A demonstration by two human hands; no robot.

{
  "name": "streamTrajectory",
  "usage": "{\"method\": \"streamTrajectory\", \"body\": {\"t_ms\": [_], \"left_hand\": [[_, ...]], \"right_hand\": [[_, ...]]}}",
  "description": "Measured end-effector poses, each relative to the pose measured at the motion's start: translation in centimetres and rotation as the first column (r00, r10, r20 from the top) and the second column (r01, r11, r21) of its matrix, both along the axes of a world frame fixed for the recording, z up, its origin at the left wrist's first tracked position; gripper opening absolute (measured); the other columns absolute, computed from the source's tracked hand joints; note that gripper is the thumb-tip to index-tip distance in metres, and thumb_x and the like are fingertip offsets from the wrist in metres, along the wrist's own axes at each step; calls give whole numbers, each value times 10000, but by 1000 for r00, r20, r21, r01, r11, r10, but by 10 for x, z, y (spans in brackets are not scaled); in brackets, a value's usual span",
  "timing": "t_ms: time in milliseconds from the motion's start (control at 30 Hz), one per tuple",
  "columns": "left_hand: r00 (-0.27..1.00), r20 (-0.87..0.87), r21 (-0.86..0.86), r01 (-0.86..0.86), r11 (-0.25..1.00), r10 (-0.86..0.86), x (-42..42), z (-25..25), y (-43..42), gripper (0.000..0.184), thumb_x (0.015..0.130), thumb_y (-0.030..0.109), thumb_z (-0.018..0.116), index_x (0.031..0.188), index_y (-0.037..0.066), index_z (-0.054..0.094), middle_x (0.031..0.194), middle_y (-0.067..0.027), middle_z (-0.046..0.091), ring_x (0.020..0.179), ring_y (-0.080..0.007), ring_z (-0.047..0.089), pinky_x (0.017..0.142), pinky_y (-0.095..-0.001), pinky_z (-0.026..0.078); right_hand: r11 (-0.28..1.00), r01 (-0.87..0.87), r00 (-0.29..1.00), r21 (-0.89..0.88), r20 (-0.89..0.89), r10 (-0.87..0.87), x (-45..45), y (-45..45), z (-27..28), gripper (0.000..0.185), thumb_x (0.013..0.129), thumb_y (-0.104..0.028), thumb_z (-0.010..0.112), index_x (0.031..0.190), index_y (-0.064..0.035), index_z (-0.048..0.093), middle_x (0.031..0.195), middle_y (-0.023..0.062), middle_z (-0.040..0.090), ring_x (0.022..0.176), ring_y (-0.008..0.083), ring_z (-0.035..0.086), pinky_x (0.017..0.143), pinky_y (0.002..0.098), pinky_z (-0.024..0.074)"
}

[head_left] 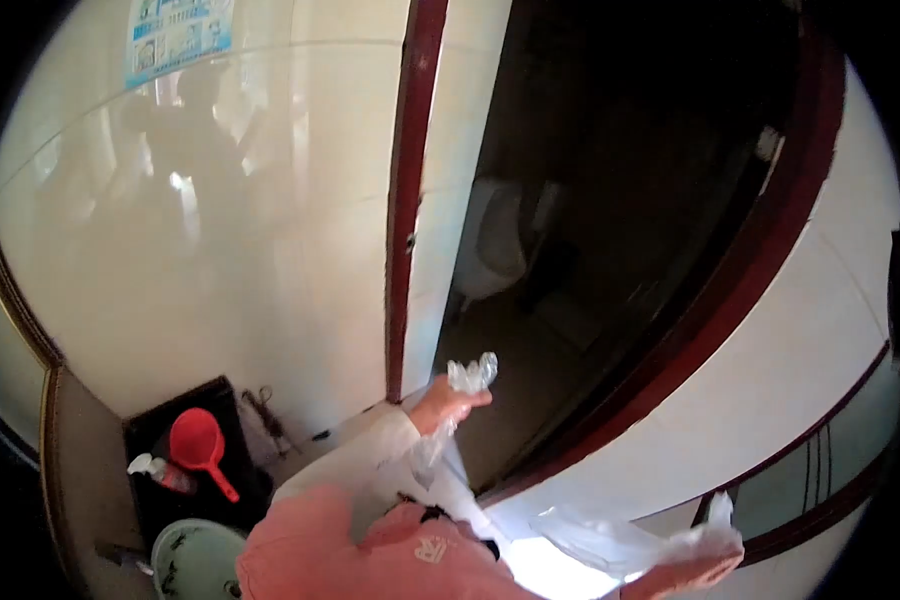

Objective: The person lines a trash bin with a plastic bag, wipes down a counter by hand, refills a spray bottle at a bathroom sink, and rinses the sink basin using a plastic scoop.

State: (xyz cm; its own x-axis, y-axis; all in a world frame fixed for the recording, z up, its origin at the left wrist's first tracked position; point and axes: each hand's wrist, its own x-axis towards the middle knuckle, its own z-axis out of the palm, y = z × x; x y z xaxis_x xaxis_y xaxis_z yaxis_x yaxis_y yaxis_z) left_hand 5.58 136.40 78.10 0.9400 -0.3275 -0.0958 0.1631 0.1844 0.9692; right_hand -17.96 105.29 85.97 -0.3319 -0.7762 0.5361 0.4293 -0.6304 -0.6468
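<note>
My left hand [446, 402] is closed around a crumpled clear plastic bag [472, 373], in front of the dark doorway. Part of the plastic sticks out above the fist and some hangs below it. At the lower right, my right hand [692, 572] grips another stretch of thin see-through plastic [610, 540], which trails leftward over a bright patch. Whether both hands hold the same piece, I cannot tell. My pink top and pale sleeve fill the bottom middle.
A red dipper [198, 440] and a bottle [173, 476] stand on a black counter [150, 520] beside a round basin [185, 560]. Past the dark red door frame [410, 200], a urinal [497, 240] shows dimly. A poster [180, 40] hangs on the wall.
</note>
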Motion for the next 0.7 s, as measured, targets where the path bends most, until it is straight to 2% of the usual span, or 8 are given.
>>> {"method": "streamTrajectory", "body": {"t_ms": [133, 200, 333, 467, 567, 633, 667, 700], "left_hand": [[993, 113, -52, -40, 998, 46, 17, -63, 44, 369, 808, 442, 485, 828, 76, 536, 550, -6, 477, 433, -98, 428, 359, -231, 297], [935, -196, -179, -329, 927, 294, -12, 3, 42, 536, 818, 561, 333, 832, 73, 556, 589, -30, 526, 450, -126, 451, 367, -236, 312], [946, -301, -507, -56, 860, -116, 18, -39, 108, 539, 823, 546, 305, 812, 70, 558, 586, -57, 530, 441, -175, 470, 370, -255, 346], [938, -346, -376, -167, 911, 29, 45, -89, 121, 436, 843, 440, 358, 903, 62, 566, 666, -47, 558, 522, -164, 512, 428, -293, 401], [890, -323, -352, -428, 832, 321, 56, -62, 80, 272, 827, 312, 407, 898, 98, 560, 683, -23, 544, 581, -133, 523, 478, -270, 416], [974, -106, -493, -228, 840, 202, 59, -40, 63, 227, 809, 280, 454, 924, 104, 541, 763, -8, 527, 656, -117, 512, 543, -240, 413], [893, 133, -195, -403, 894, 431, 80, -68, 51, 190, 851, 291, 442, 810, 115, 498, 659, 2, 493, 563, -112, 485, 474, -250, 415], [922, -18, -316, -373, 873, 387, 69, -24, 32, 208, 855, 312, 410, 836, 122, 494, 659, 0, 492, 565, -110, 485, 481, -245, 419]], "right_hand": [[981, -188, 941, 55, -275, 196, 55, 50, 4, 483, 846, -524, 350, 751, -74, 499, 782, 51, 489, 724, 175, 478, 653, 326, 429], [921, -390, 889, -9, -265, 374, 80, 69, 5, 514, 830, -558, 350, 686, -77, 458, 651, 44, 456, 639, 148, 448, 574, 291, 412], [606, -786, 617, -123, -78, 783, 133, 86, -4, 285, 839, -170, 426, 580, -65, 373, 599, 15, 300, 494, 91, 325, 444, 215, 259], [641, -758, 639, -118, -332, 694, 156, 98, -7, 141, 672, 20, 475, 581, -28, 378, 689, 51, 410, 619, 130, 375, 561, 242, 325], [490, -863, 391, 125, -449, 803, 181, 112, -3, 69, 677, -18, 510, 710, -22, 450, 782, 94, 523, 721, 157, 465, 655, 250, 369], [339, -837, 114, 429, -470, 875, 204, 122, -23, 142, 724, 0, 505, 866, -12, 505, 870, 95, 575, 809, 143, 508, 698, 238, 397], [186, -831, -17, 524, -359, 933, 216, 128, -43, 171, 765, -17, 515, 936, -2, 513, 864, 79, 587, 765, 113, 508, 674, 216, 395], [102, -846, -173, 524, -449, 877, 226, 127, -81, 296, 801, -97, 518, 1089, -38, 486, 873, 85, 591, 827, 140, 521, 755, 244, 379]]}}
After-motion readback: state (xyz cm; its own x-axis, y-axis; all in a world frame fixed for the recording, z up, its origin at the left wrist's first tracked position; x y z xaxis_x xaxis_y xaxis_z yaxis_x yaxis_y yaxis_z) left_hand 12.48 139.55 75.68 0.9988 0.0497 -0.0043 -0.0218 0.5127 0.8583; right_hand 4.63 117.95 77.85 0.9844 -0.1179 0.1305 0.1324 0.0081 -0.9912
